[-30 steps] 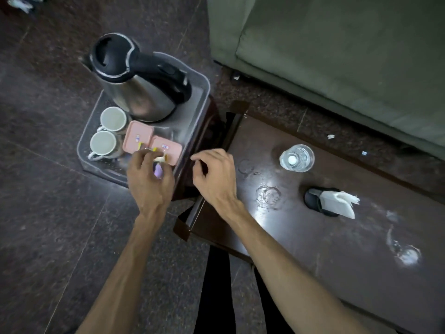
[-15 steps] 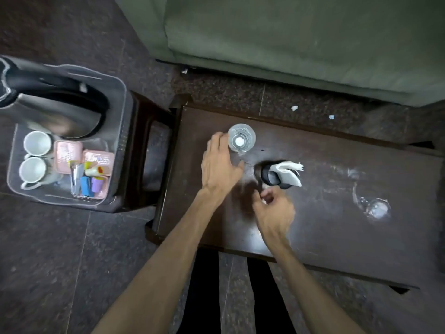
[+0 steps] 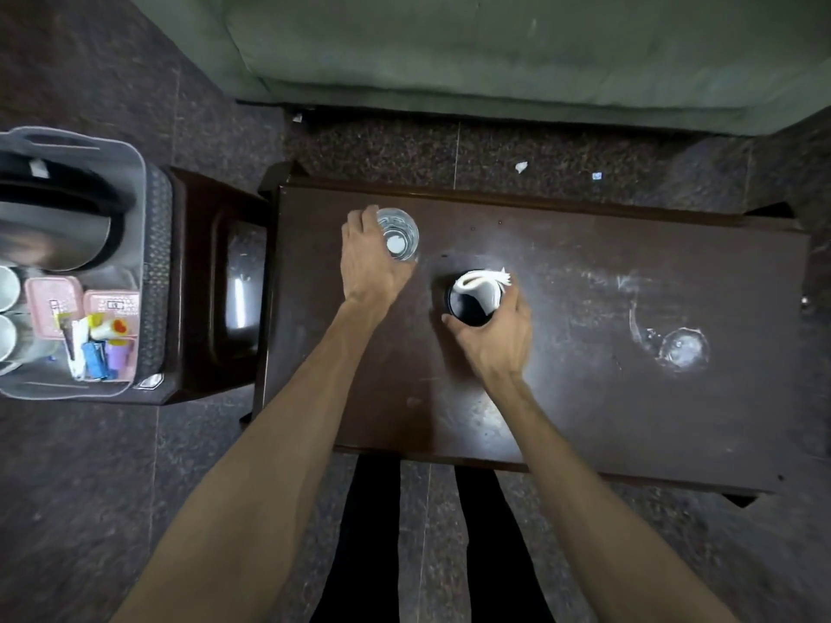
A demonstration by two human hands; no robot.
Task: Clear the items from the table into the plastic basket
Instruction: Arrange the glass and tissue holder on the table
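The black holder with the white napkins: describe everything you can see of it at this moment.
The black holder is a small, dark, round cup that looks like plastic, standing upright near the middle of the dark wooden table. Folded white napkins stick out of its top toward the sofa side. The right hand wraps its near side, fingers curled on the rim. The clear glass stands apart to its left.

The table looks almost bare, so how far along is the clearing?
Mostly done: the plastic basket already holds the kettle, cups and pink trays. In hand: the left hand is at the drinking glass, the right hand around the black napkin holder. Left: both still stand on the table.
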